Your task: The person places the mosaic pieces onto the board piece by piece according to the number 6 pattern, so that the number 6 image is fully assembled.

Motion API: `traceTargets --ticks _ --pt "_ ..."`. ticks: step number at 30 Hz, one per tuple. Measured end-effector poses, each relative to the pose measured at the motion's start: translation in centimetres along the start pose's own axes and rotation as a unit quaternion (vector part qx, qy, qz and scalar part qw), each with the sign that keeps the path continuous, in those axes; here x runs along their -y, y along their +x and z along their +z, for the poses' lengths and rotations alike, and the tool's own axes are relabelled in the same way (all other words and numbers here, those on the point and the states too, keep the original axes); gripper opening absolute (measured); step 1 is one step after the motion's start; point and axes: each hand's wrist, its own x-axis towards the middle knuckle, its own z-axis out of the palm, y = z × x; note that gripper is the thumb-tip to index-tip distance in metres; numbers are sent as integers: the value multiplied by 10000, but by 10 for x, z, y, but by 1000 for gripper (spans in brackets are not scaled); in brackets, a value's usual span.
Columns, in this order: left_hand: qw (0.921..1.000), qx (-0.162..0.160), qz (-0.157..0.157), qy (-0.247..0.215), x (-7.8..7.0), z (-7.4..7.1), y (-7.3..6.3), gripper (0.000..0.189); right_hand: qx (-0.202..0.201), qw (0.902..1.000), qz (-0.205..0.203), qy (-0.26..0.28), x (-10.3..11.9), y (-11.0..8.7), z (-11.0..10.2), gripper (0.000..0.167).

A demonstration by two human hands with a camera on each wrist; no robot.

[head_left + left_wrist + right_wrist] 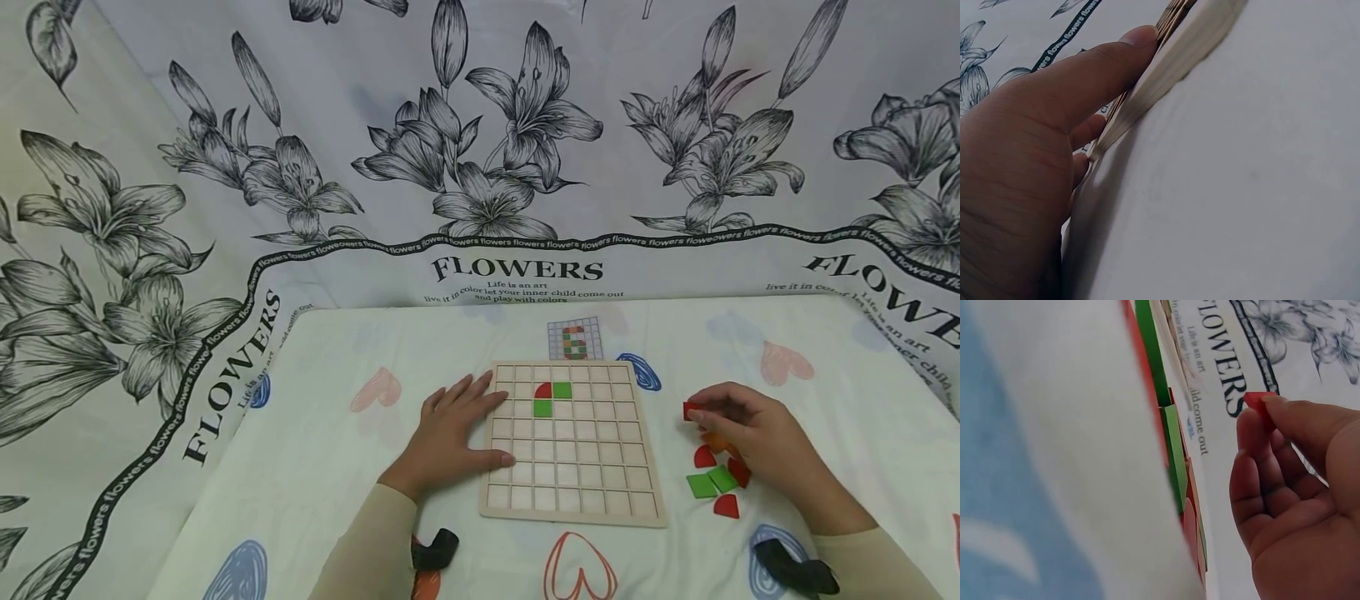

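My right hand (772,437) pinches a small red tile (689,411) between thumb and fingers, held above the table to the right of the board. In the right wrist view the red tile (1261,407) shows at the thumb tip. A wooden grid board (573,502) lies flat at the middle. On its left edge rests my left hand (448,437), fingers spread, thumb touching the frame. Upper cells of the board hold a red quarter-round tile (543,391), a green square tile (562,390) to its right and another green square tile (543,408) below.
Beneath and beside the right hand lie loose tiles: green squares (702,486), red rounded ones (726,506) and orange ones (714,442). A small printed pattern card (575,338) lies just behind the board. The white cloth (420,350) has hearts; a flower-printed curtain (517,200) hangs behind.
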Motion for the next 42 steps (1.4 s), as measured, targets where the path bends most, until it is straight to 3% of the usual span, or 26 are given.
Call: traceTargets --ticks 8,13,19,31,42 --pt "10000 -29 2 -8 2 1 1 95 425 9990 24 133 11 1 3 26" --pt "10000 -11 26 -6 2 1 1 95 508 9982 -98 305 19 -1 4 21" --pt "10000 37 41 10 -1 0 2 95 447 9984 -288 210 23 0 8 32" --pt "10000 -37 34 -4 3 1 -1 95 508 9957 -680 370 50 20 20 17" --pt "9999 -36 82 -73 1 0 -2 94 574 9944 -567 678 66 43 41 16"
